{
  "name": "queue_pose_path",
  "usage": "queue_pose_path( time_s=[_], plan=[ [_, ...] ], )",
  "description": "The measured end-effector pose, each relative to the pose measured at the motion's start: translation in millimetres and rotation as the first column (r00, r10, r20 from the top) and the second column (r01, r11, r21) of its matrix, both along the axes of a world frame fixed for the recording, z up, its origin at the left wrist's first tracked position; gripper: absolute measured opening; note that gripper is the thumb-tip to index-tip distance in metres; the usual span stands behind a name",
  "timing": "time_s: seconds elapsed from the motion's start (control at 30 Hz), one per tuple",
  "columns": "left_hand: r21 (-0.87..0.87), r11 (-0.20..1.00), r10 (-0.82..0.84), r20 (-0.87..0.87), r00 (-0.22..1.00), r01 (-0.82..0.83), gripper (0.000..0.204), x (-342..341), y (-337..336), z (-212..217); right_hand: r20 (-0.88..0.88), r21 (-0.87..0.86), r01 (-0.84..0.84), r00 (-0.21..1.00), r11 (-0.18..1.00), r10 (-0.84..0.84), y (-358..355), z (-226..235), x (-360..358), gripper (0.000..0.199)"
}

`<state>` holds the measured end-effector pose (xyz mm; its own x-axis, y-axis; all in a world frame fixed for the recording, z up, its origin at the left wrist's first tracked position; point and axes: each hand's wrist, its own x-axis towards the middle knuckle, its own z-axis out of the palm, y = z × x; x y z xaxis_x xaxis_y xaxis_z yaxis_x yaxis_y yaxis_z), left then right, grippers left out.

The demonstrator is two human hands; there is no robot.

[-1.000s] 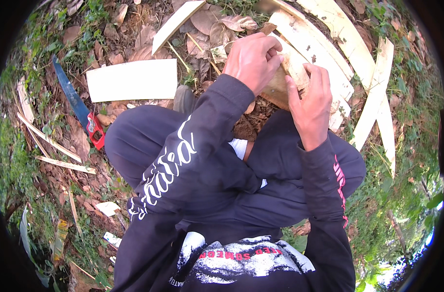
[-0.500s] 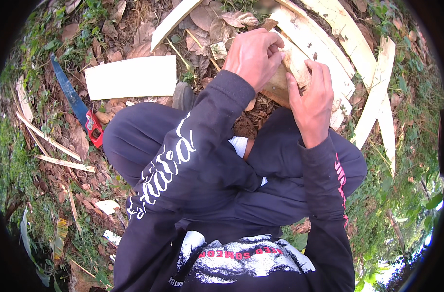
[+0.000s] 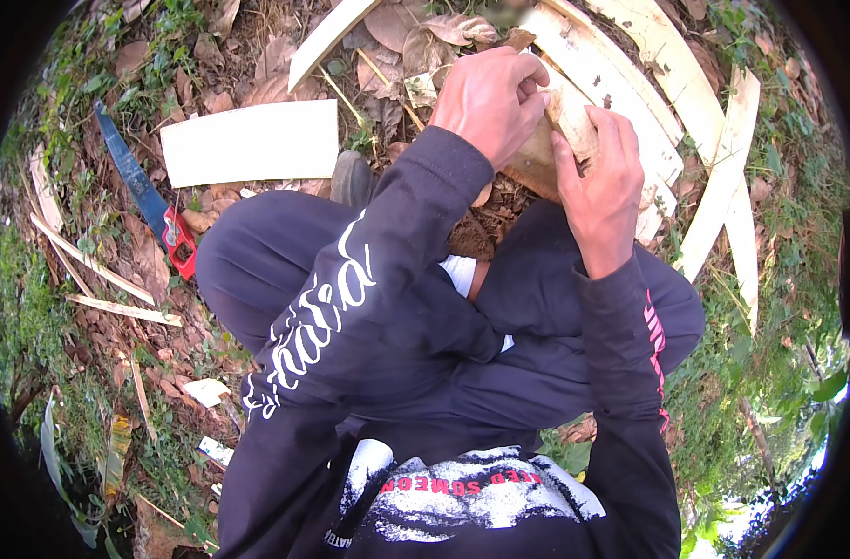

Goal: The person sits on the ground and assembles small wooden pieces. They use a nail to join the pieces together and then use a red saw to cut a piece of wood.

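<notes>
My left hand (image 3: 492, 104) is closed, thumb and fingers curled together at the left end of a tan, rough-looking piece of wood (image 3: 571, 123). What sits inside its fingertips is hidden. My right hand (image 3: 609, 196) grips the same piece from the near right, thumb on one side and bent fingers on the other. Just below the hands, a wooden block (image 3: 537, 168) shows partly, close to my bent knee. Pale wooden boards (image 3: 620, 79) lie directly behind and to the right of my hands.
At the left lies a handsaw (image 3: 141, 182) with a blue blade and red handle. A pale rectangular board (image 3: 248, 144) rests beside it. Crossed wooden strips (image 3: 723, 168) lie at the right, a curved strip (image 3: 332, 39) at the far side. Leaves, grass and thin offcuts (image 3: 89, 259) cover the ground.
Both hands have shifted very slightly to the right and keep nearly the same pose. The boards and saw look the same apart from a small shift of the whole view.
</notes>
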<state>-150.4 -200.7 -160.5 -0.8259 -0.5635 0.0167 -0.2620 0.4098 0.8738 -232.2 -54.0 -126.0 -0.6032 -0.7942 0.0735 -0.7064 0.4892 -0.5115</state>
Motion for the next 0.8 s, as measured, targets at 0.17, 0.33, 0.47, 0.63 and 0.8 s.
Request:
queue_pose_path(
  time_s=[0.17,0.33,0.47,0.63,0.8],
  plan=[
    [0.003,1.000,0.003,0.000,1.000,-0.003,0.018,0.3,0.4,-1.5,0.006,0.013,0.006,1.000,1.000,-0.006,-0.2,0.0,0.3,0.037],
    [-0.002,1.000,0.013,-0.009,1.000,-0.013,0.018,0.3,1.2,-0.8,0.003,0.010,0.014,1.000,1.000,-0.014,0.3,0.5,-0.6,0.036],
    [-0.001,1.000,0.014,0.003,1.000,-0.014,0.019,0.9,0.6,0.5,0.014,0.009,0.022,1.000,1.000,-0.022,0.7,1.0,-0.5,0.036],
    [0.008,1.000,0.018,-0.004,1.000,-0.018,0.019,0.1,0.9,-1.6,0.015,0.007,0.027,1.000,1.000,-0.027,2.5,1.1,-1.7,0.036],
    [-0.006,1.000,0.006,-0.001,1.000,-0.006,0.018,0.3,0.2,-2.5,0.019,-0.003,0.027,0.999,1.000,-0.027,1.5,0.4,-1.0,0.036]
  ],
)
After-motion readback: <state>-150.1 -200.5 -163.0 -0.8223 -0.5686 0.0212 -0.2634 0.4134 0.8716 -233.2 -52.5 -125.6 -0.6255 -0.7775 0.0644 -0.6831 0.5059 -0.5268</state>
